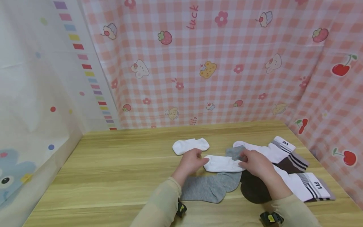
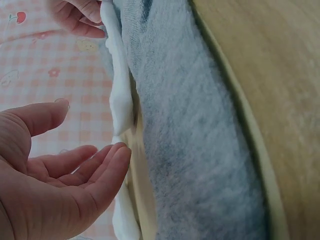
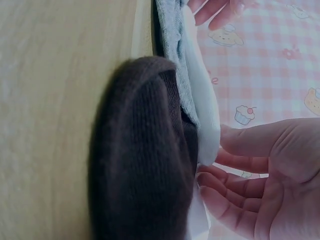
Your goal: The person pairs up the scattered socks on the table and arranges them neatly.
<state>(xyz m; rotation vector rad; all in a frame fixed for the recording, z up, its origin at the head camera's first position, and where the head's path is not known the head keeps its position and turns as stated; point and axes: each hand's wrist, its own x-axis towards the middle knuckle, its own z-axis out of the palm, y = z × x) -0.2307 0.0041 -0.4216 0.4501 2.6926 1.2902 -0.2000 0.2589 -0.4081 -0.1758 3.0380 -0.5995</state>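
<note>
A white ankle sock (image 1: 221, 164) lies flat across a grey sock (image 1: 201, 189) near the middle of the wooden table. My right hand (image 1: 259, 165) pinches the sock's right end, its thumb against the top face in the right wrist view. At the other end is my left hand (image 1: 190, 164), fingers relaxed and spread; the left wrist view has its fingertips just short of the fabric. Behind the left hand rests a second white ankle sock (image 1: 184, 146). The dark brown foot of another sock (image 3: 140, 150) lies below my right hand.
To the right, striped-cuff socks lie in two overlapping groups: a white one (image 1: 283, 149) over a dark one at the back, and another white one (image 1: 306, 186) in front. A pink checked cloth (image 1: 181, 63) hangs behind the table (image 1: 113, 176).
</note>
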